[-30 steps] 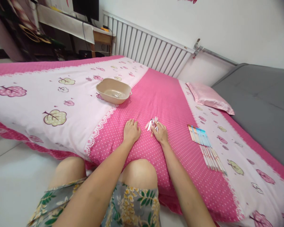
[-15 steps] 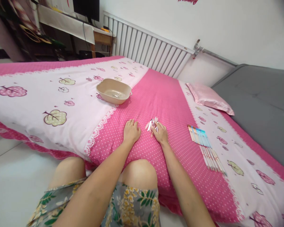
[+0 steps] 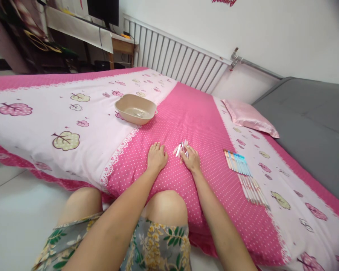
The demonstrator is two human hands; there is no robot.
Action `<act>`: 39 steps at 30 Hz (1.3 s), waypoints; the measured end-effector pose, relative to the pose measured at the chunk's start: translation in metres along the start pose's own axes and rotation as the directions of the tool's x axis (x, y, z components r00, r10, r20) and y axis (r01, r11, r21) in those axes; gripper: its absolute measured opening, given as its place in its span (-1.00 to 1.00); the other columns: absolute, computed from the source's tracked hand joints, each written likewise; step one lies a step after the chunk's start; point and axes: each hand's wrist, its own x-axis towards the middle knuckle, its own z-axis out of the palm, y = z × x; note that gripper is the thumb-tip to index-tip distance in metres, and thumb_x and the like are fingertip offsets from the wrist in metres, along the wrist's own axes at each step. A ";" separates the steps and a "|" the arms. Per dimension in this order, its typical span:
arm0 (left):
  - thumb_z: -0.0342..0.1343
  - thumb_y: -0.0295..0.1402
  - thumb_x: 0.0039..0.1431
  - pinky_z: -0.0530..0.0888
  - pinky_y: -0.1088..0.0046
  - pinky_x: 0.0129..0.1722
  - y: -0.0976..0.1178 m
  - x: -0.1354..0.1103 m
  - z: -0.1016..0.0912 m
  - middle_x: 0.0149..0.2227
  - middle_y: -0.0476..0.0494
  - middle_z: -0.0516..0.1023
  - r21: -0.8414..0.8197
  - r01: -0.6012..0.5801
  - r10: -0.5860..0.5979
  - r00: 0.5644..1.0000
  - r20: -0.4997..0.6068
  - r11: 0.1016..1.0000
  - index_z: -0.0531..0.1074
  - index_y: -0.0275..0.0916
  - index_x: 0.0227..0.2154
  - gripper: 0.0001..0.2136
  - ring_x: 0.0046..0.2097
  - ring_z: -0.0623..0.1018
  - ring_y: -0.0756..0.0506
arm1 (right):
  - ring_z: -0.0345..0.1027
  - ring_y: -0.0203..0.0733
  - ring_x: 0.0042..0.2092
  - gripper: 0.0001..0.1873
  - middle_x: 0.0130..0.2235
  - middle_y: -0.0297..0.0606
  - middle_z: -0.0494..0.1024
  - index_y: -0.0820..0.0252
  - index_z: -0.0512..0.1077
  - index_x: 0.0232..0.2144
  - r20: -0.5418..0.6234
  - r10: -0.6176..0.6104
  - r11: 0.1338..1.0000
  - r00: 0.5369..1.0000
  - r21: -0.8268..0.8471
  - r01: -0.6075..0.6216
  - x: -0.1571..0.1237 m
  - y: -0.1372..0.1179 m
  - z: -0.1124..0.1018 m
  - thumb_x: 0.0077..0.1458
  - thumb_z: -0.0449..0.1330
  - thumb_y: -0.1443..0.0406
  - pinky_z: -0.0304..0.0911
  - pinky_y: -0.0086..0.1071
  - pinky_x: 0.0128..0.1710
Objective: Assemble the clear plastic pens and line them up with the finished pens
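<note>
Right fingers (image 3: 192, 151) bent at pale strips (image 3: 178, 150), grip unclear, left fingers (image 3: 156, 146) flat, wide bedspread (image 3: 196, 113) toward basin's rim (image 3: 138, 119)

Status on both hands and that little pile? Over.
Left hand palm down on the bed. Right hand on the small pile of pale sticks; grip unclear. Tub beyond left hand, apart from the pile.

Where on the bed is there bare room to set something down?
Bare pink dotted cloth lies between the right hand and the rows of slim multicoloured pen-like sticks, and beyond the hand toward the white barred railing. Crowded: small pale strips cluster at the right hand; a beige plastic basin sits farther left.
</note>
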 end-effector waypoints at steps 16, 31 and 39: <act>-0.11 -0.34 0.17 0.15 0.22 0.19 0.001 -0.001 -0.003 0.12 -0.34 0.35 -0.002 -0.003 0.003 1.000 -0.005 1.000 0.36 -0.38 0.01 -0.61 0.17 0.28 -0.22 | 0.15 -0.01 0.13 -0.47 0.14 -0.09 0.32 0.08 0.32 0.09 0.017 0.022 1.000 1.000 -0.016 -0.021 0.000 0.000 0.000 0.15 -0.03 0.01 0.05 -0.12 0.07; -0.12 -0.34 0.18 0.14 0.23 0.20 0.001 -0.001 -0.004 0.12 -0.34 0.35 0.006 -0.004 0.004 1.000 0.004 1.000 0.36 -0.38 0.01 -0.61 0.17 0.28 -0.21 | 0.17 -0.04 0.10 -0.45 0.09 -0.06 0.35 0.19 0.29 0.09 -0.001 0.006 0.998 1.000 0.067 -0.006 0.000 -0.003 -0.002 0.17 -0.08 0.03 0.01 -0.18 0.07; -0.09 -0.34 0.16 0.15 0.23 0.20 0.001 0.002 -0.008 0.12 -0.33 0.34 0.025 -0.011 0.010 0.999 0.030 1.000 0.36 -0.37 0.02 -0.61 0.18 0.29 -0.21 | 0.22 -0.05 0.07 -0.40 0.07 -0.07 0.39 0.22 0.26 0.10 -0.032 0.115 0.960 0.993 0.260 -0.103 0.006 -0.002 -0.003 0.16 -0.11 -0.01 0.06 -0.18 0.06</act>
